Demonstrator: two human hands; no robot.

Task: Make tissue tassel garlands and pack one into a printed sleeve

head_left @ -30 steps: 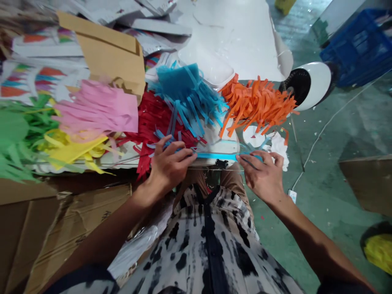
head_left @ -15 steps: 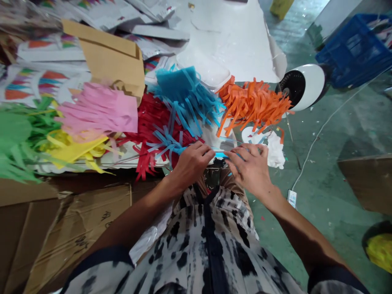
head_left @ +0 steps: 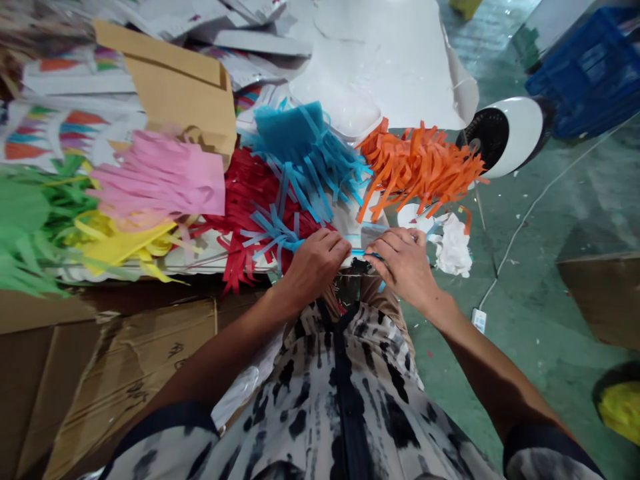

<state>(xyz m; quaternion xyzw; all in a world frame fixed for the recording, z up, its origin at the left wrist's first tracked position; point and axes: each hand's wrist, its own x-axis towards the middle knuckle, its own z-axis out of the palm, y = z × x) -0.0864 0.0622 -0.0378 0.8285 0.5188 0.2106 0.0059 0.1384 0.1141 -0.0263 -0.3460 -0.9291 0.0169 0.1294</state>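
A light blue fringed tassel (head_left: 277, 235) lies at the table's front edge, its loose strips fanned out to the left. My left hand (head_left: 323, 257) is closed round its narrow rolled part. The roll shows as a thin blue band between my hands. My right hand (head_left: 403, 263) pinches the other end with thumb and fingers. Red fringe (head_left: 247, 187) lies behind and left of my left hand. Blue fringed paper (head_left: 305, 153) and orange fringed paper (head_left: 425, 163) lie beyond my hands.
Pink fringe (head_left: 163, 175), yellow fringe (head_left: 117, 248) and green fringe (head_left: 23, 217) lie to the left. A brown envelope (head_left: 177, 87) and printed packets sit behind. Crumpled white paper (head_left: 453, 247) is on the right, near a black and white fan (head_left: 510, 137). A blue crate (head_left: 585, 73) stands on the floor.
My right hand has shifted slightly left and its fingers are closer together on the blue band, which looks narrower. My left hand stays nearly in place. The view has shifted slightly.
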